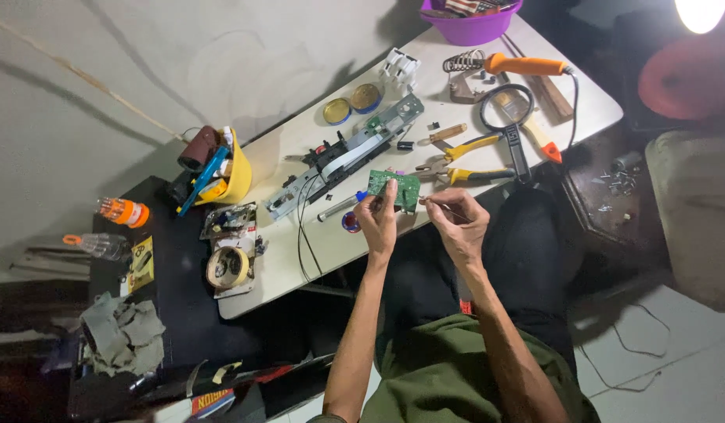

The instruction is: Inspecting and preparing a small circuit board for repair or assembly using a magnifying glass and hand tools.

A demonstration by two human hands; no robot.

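My left hand (378, 223) pinches the lower left edge of a small green circuit board (399, 188), holding it over the front edge of the white table (292, 266). Just right of the board, my right hand (459, 222) has its fingers closed on a thin wire-like piece (441, 207) whose tip points at the board. A long metal and black mechanism with a flat ribbon cable (343, 157) lies just behind the board. Yellow-handled pliers (464, 174) rest right behind my right hand.
An orange-handled soldering iron (527, 66), its coil stand (462, 61) and a magnifying glass (509, 110) lie at the table's right end. A purple bowl (470, 22) sits at the far corner, a yellow cup of tools (221, 168) at the left, and a tape roll (227, 267) in front.
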